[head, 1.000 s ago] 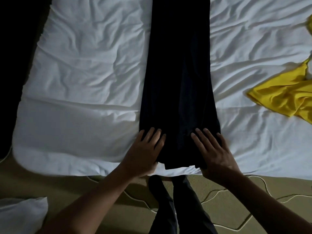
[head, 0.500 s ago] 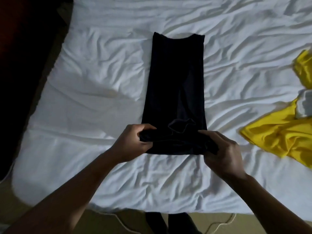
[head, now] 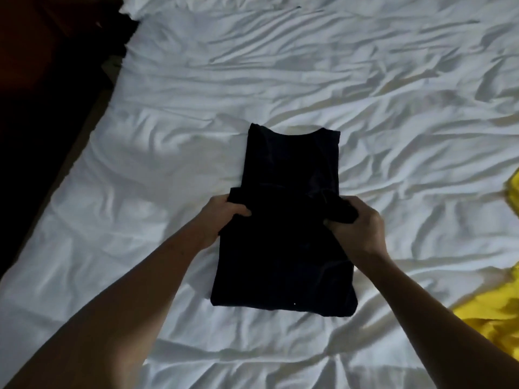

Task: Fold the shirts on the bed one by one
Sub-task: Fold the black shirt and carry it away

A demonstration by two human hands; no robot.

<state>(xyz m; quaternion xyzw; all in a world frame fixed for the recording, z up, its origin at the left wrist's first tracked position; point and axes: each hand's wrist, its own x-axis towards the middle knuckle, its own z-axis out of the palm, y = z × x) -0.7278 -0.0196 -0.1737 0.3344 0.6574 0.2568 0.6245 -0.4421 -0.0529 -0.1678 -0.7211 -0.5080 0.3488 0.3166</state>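
The black shirt (head: pixel 283 248) lies in the middle of the bed (head: pixel 140 164), its near half doubled over. With arms outstretched, the left grip (head: pixel 224 217) and right grip (head: pixel 356 228) each clamp a corner of the folded edge.

The yellow shirt (head: pixel 494 318), right of the black shirt (head: pixel 283 248), is cut off at the right edge of view. The fingertips of the left hand (head: pixel 222 217) and right hand (head: pixel 356 228) are buried in the black shirt's cloth. Its layers merge into one dark mass. Left of it, beyond the bed (head: pixel 168 136), everything is too dark to make out.
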